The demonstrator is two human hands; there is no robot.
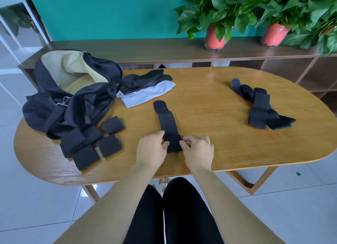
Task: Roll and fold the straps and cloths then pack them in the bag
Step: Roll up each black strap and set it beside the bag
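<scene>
1. Black perforated strap [168,121] lies flat at the middle of the table [209,90], close to the near edge and running toward the far edge. Its near end is rolled into a thick wad between both hands.
2. Left hand [152,150] holds the left side of the wad. Its fingers [165,144] are curled in, with thumb and fingertips clamped on the strap.
3. Right hand [198,149] holds the right side the same way, fingers curled and pinched tight on the strap's edge.
4. The strap's far end is rounded, lies loose on the table and touches nothing else.
5. Bag [54,107] is black with tan lining. It sits slumped at the table's left end toward the far-left corner, mouth open.
6. Rolled straps [109,145]: several black bundles clustered at the left end between the bag and the near edge. Some touch the bag; exact count is hard to tell.
7. Black cloth [145,79] and white cloth [145,94] lie by the far edge just right of the bag. The black one lies partly over the white one and both reach the bag.
8. Loose straps [259,107] are in an unrolled pile toward the right end, crossing each other, well apart from the hands.
9. Behind the table is a low wooden shelf [164,48] with red plant pots [215,38] on top.
10. The person's black trousers show below the near edge.
</scene>
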